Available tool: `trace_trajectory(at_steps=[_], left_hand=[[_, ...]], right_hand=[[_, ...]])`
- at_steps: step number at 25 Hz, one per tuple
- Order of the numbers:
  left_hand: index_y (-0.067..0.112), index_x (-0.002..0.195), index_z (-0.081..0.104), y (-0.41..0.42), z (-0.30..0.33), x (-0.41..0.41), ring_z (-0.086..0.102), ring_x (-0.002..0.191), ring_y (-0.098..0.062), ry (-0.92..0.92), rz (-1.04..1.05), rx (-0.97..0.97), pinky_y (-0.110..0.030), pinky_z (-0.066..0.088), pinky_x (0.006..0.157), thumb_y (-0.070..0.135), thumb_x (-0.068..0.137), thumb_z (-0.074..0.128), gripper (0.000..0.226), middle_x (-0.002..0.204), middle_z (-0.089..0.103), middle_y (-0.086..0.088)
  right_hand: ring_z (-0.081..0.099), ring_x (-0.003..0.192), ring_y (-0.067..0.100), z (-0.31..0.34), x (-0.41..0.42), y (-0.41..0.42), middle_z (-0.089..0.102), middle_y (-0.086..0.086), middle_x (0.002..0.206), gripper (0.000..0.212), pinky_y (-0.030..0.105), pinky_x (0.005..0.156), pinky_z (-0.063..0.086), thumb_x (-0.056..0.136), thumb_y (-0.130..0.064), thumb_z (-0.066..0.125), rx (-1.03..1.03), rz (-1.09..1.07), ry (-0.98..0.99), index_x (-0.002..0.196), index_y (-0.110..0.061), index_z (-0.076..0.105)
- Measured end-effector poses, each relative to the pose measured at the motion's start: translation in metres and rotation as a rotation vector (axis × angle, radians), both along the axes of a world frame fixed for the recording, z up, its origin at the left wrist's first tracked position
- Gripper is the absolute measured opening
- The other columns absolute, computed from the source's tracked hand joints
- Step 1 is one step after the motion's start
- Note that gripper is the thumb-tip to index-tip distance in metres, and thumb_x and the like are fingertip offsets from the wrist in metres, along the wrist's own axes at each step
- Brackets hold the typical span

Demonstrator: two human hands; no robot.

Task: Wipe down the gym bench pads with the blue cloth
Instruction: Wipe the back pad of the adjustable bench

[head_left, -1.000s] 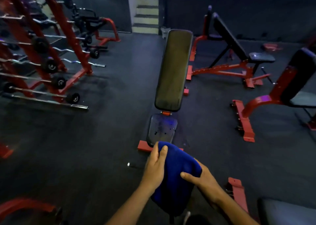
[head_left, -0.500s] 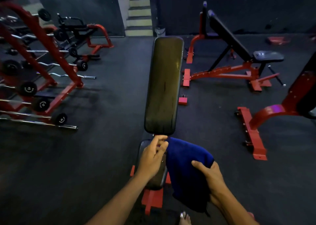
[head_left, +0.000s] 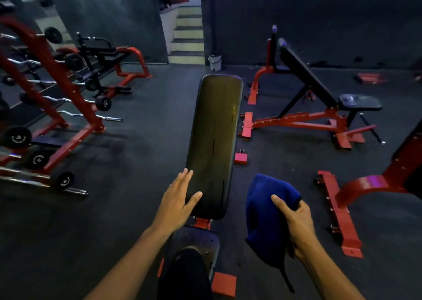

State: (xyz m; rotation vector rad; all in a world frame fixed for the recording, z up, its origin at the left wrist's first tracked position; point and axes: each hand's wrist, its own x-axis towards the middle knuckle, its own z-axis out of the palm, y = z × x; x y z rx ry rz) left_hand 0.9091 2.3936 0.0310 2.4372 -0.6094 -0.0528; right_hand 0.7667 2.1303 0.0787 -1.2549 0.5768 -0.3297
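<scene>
A long black back pad [head_left: 215,140] of a flat bench runs away from me down the middle of the floor. Its small seat pad [head_left: 201,242] lies just below, partly hidden by my dark knee. My left hand [head_left: 177,200] is spread flat with straight fingers at the near left edge of the back pad. To the right of the bench, my right hand [head_left: 294,217] grips the bunched blue cloth [head_left: 265,220], which hangs in the air beside the pad, not touching it.
A red rack with barbells [head_left: 52,108] stands on the left. An incline bench [head_left: 306,94] on a red frame stands at the back right, and another red frame [head_left: 347,199] at the right. Stairs [head_left: 188,39] and a small bin [head_left: 215,62] are at the back.
I have come closer over the bench. My left hand let go of the cloth and moved onto the back pad's left edge. My right hand carried the cloth out to the right.
</scene>
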Motion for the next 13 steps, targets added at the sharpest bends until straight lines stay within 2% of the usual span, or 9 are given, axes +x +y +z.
trace_trajectory(at_steps=[2,4,8,11,13], left_hand=[[0.027,0.163,0.012,-0.012,0.001,0.041,-0.005,0.154,-0.006,-0.043,-0.053,0.071,-0.037,0.002,0.125,0.087,0.087,0.015,0.097,0.168,0.000,0.012],[0.026,0.163,0.007,-0.028,0.003,0.092,-0.013,0.153,-0.006,-0.090,-0.099,0.137,-0.037,-0.006,0.123,0.087,0.085,0.008,0.099,0.167,-0.008,0.012],[0.022,0.163,-0.003,-0.081,0.015,0.244,-0.019,0.154,-0.014,-0.190,-0.128,0.268,-0.042,-0.010,0.124,0.069,0.098,0.019,0.083,0.169,-0.015,0.003],[0.018,0.162,-0.007,-0.129,0.010,0.360,-0.018,0.155,-0.020,-0.242,-0.149,0.332,-0.044,-0.011,0.124,0.057,0.106,0.028,0.077,0.170,-0.015,-0.003],[0.017,0.160,-0.014,-0.162,-0.002,0.441,-0.019,0.155,-0.021,-0.269,-0.155,0.363,-0.043,-0.013,0.123,0.056,0.107,0.027,0.077,0.169,-0.018,-0.005]], right_hand=[[0.073,0.082,0.008,0.002,0.029,-0.015,0.076,-0.006,0.091,0.022,0.028,0.069,0.053,0.084,-0.012,0.072,-0.006,-0.039,0.013,0.103,-0.023,0.066],[0.073,0.084,0.011,0.004,0.064,-0.028,0.077,-0.006,0.092,0.023,0.033,0.074,0.054,0.084,-0.013,0.073,-0.023,-0.081,0.017,0.103,-0.023,0.067],[0.071,0.085,0.005,0.013,0.173,-0.057,0.076,-0.012,0.092,0.025,0.029,0.076,0.053,0.083,-0.014,0.075,-0.136,-0.154,0.056,0.103,-0.026,0.067],[0.070,0.088,0.008,0.023,0.275,-0.085,0.074,-0.005,0.097,0.029,0.028,0.077,0.052,0.083,-0.015,0.077,-0.279,-0.223,0.078,0.110,-0.021,0.067],[0.066,0.089,0.007,0.033,0.355,-0.107,0.071,-0.006,0.099,0.026,0.025,0.075,0.049,0.084,-0.016,0.077,-0.407,-0.241,0.091,0.106,-0.024,0.065]])
